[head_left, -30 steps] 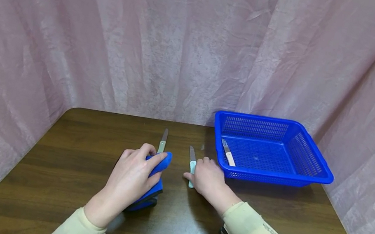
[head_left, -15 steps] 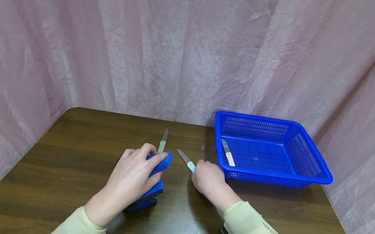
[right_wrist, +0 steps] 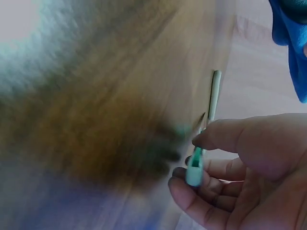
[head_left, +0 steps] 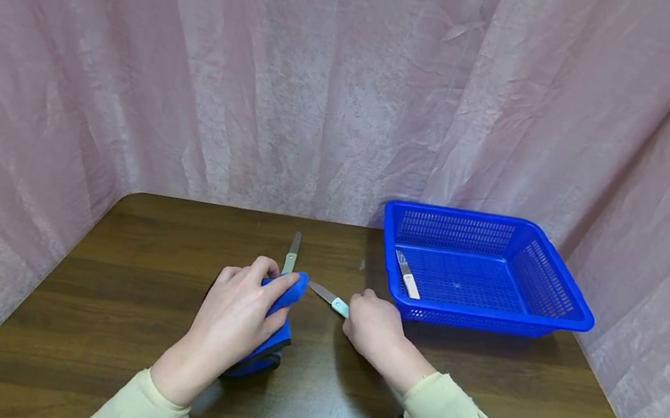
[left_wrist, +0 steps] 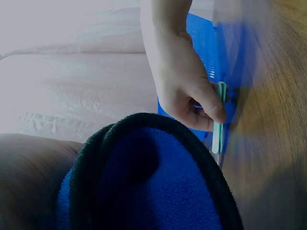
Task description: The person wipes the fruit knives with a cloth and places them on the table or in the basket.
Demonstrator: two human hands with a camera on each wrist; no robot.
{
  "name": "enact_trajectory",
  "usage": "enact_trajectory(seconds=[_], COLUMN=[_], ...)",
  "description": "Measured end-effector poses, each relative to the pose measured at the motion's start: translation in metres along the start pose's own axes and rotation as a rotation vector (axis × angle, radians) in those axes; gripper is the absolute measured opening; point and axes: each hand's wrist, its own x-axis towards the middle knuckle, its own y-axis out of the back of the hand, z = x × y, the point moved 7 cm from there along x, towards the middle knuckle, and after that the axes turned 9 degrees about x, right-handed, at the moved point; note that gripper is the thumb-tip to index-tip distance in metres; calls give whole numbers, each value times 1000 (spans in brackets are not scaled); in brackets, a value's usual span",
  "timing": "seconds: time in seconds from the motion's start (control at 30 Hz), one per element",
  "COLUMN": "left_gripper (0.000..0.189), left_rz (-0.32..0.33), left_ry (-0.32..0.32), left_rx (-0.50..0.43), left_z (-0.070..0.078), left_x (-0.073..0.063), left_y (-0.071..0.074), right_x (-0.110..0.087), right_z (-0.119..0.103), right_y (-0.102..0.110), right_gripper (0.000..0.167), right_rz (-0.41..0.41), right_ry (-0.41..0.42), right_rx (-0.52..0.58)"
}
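Note:
My right hand (head_left: 376,327) pinches the mint-green handle of a folding knife (head_left: 339,306) between thumb and fingers. Its blade is out and points left toward the cloth; a slot along the handle shows in the right wrist view, where the handle (right_wrist: 194,175) sits at the fingertips. My left hand (head_left: 236,311) grips a folded blue cloth (head_left: 279,334) with dark edging, which fills the lower part of the left wrist view. Just beyond that cloth lies another knife (head_left: 292,254) with a pale green handle, blade pointing away; the cloth and hand partly hide its near end.
At the right rear of the wooden table (head_left: 169,232) stands a blue plastic basket (head_left: 491,313). Inside, near its left wall, lies a knife with a whitish handle (head_left: 410,285). A pink curtain (head_left: 329,88) hangs behind and around the table.
My right hand has taken hold of the mint-green folding knife, which lay pointing away, and turned its blade to the left. The left hand and the cloth have stayed in place.

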Motion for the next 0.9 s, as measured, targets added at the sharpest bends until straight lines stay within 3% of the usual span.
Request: enact_trajectory(seconds=[0.3, 0.7, 0.9], left_gripper=[46, 40, 39], left_rz=[-4, 25, 47], left_ry=[3, -2, -30], left_rx=[-6, -1, 0], left_z=[2, 13, 20], left_x=[5, 21, 24], left_y=[1, 9, 9], right_x=[-17, -24, -29], right_z=[-6, -11, -10], right_y=[17, 53, 61], right_gripper=[22, 9, 9], right_rz=[141, 172, 152], right_ry=[99, 82, 54], right_rx=[57, 117, 159])
